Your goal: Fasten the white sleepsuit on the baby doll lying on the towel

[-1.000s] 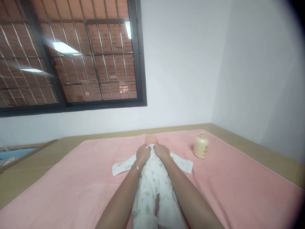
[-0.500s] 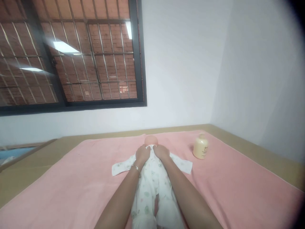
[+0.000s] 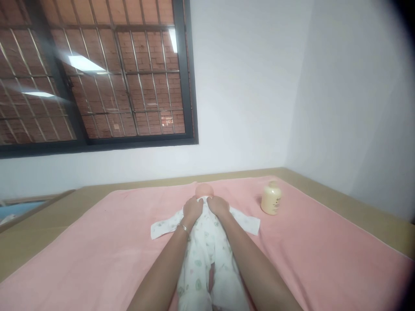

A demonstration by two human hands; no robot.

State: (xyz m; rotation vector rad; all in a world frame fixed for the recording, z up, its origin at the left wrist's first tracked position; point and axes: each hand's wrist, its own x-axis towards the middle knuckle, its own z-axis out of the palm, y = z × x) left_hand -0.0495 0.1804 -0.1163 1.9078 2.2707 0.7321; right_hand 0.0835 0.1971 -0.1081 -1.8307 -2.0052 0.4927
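A baby doll lies on its back on a pink towel (image 3: 106,242), its bald round head (image 3: 204,190) pointing away from me. It is dressed in a white romper (image 3: 197,268) with a small green leaf-like print. Both sleeves spread out flat to the sides. My left hand (image 3: 193,209) is closed on the romper at the left shoulder, thumb beside the collar. Matching it on the other side, my right hand (image 3: 219,206) is closed on the right shoulder, thumb also at the collar. The fingers of both hands are mostly hidden from view.
A cream bottle (image 3: 271,198) with dark print stands on the towel to the right of the doll. Beneath the towel is a tan padded surface (image 3: 39,242), bordered by a white wall (image 3: 243,86). A barred window (image 3: 129,86) is at the upper left.
The whole view has shifted very slightly, so everything sits a little further left. Both hands keep the same hold at the shoulders.
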